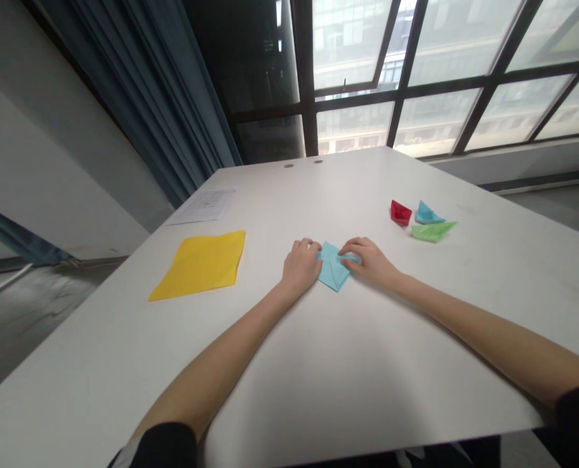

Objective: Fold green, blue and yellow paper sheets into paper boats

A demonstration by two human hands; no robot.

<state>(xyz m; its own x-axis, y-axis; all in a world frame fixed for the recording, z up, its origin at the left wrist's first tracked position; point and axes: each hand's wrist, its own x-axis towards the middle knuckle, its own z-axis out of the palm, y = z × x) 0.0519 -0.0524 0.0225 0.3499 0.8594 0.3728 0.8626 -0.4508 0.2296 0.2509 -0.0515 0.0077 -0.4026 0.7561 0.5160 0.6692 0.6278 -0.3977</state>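
A folded light blue paper lies on the white table between my hands. My left hand rests at its left edge, fingers bent and close together, with the thumb on the paper. From the right, my right hand pinches a flap of the same paper between thumb and fingers. Creases cross the blue paper, and its near corner points toward me.
Yellow sheets lie at the left, with a printed white page behind them. Red, blue and green folded paper boats sit at the right on the white table. Windows and a blue curtain are beyond.
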